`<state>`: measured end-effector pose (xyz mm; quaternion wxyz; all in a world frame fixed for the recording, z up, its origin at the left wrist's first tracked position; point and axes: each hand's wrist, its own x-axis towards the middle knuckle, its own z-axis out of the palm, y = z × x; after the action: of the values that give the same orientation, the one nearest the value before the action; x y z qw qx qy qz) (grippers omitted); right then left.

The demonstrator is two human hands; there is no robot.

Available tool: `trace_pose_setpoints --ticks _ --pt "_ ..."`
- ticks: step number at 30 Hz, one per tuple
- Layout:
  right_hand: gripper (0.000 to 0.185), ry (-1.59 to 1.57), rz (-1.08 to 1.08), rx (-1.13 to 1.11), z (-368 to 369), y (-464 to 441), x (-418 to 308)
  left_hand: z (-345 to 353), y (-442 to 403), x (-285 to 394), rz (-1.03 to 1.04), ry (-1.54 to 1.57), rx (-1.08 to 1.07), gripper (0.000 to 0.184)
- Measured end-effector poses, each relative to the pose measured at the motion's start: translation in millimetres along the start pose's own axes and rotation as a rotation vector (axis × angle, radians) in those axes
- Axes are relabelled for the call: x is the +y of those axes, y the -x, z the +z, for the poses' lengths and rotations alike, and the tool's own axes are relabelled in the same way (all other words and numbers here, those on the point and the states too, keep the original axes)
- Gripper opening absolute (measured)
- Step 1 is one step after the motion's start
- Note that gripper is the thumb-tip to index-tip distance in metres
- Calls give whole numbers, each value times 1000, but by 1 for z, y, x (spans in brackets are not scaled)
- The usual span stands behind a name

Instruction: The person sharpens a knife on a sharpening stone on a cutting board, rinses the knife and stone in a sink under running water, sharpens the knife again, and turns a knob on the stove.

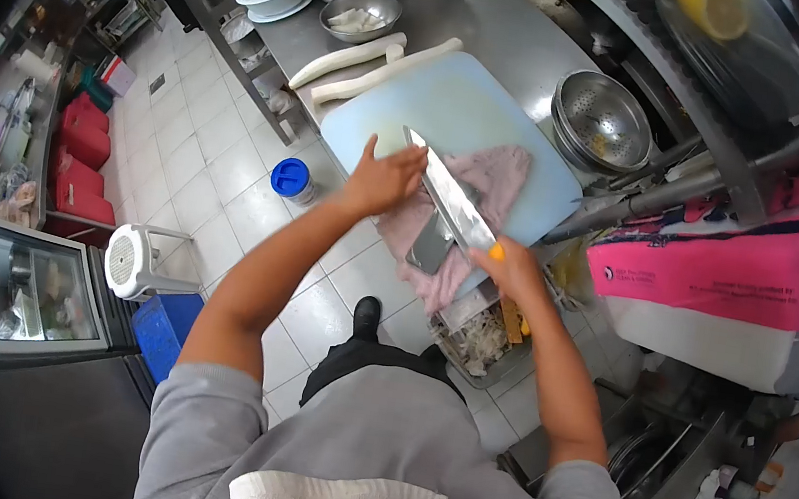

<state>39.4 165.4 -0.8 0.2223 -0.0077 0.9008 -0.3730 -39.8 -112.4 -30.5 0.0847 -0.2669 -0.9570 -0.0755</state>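
My right hand (516, 268) is closed around the yellow-orange handle of a large kitchen knife (461, 202). The blade slants up and left across a crumpled pink cloth (503, 174). Near the tip end, my left hand (387, 177) lies against the blade, fingers stretched out and thumb raised. Beneath the knife, a flat grey slab (430, 246), possibly a sharpening stone, rests on the cloth, partly covered by the blade. The cloth spreads over a pale blue cutting board (388, 107) and hangs past its near edge.
Long white peeled vegetables (349, 61) lie beyond the board, near a metal bowl of white pieces (360, 17). Metal colanders (603, 120) stand at right. Below the board's near edge is a container of scraps (478, 341). A blue-lidded tub (292, 179) stands on the floor.
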Motion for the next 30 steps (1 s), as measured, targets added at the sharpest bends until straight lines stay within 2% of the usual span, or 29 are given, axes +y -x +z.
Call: trace_pose_setpoints --ticks 3,5,7,8,10,11,12,13,14,15,16,18,19,21,22,23,24,26,27,28,29,30 --pt "54 40 2 6 11 21 23 -9 15 21 62 -85 -34 43" --pt "55 81 -83 81 29 77 63 -4 63 69 111 -220 22 44" --pt "59 -86 345 -221 8 145 35 -9 111 117 104 107 88 39" --pt "59 -80 335 -222 11 154 45 -22 123 134 111 108 45 38" --pt "60 74 223 -200 20 154 71 -28 117 126 116 107 -38 40" --pt "60 74 156 -121 24 125 73 -11 104 105 102 -89 26 41" --pt "58 210 10 -17 17 90 47 8 79 76 84 -280 93 42" --pt "57 132 -112 82 14 54 29 12 52 49 64 -282 87 43" --pt "56 213 -90 56 9 15 21 12 26 24 41 -284 76 43" --pt "55 32 18 -23 -5 -1 -11 8 0 3 1 -134 102 43" --pt "55 35 18 -33 -6 -3 -21 4 -10 -9 -43 13 126 43" --pt "54 92 68 26 -5 -2 -28 7 -1 3 -35 -36 89 43" --pt "54 238 -117 144 13 4 14 9 4 13 -20 -88 56 44" --pt "56 115 -120 124 22 69 35 2 50 62 61 -250 24 41" --pt "59 108 6 76 38 97 68 0 79 90 98 -232 22 41" --pt "61 50 282 -178 25 129 51 -1 105 112 80 16 93 39" --pt "61 51 278 -181 20 144 45 -24 117 131 104 47 62 38" --pt "64 -33 336 -274 12 155 42 -28 114 128 110 75 32 38" --pt "64 34 114 -126 18 128 59 -14 101 110 77 0 67 38" --pt "61 202 124 -99 16 89 50 0 75 84 43 -70 105 39" --pt "58 57 -151 100 23 48 56 -3 45 60 -7 -108 38 39" --pt "55 180 -33 43 8 17 26 -6 18 37 -58 -146 -32 39"
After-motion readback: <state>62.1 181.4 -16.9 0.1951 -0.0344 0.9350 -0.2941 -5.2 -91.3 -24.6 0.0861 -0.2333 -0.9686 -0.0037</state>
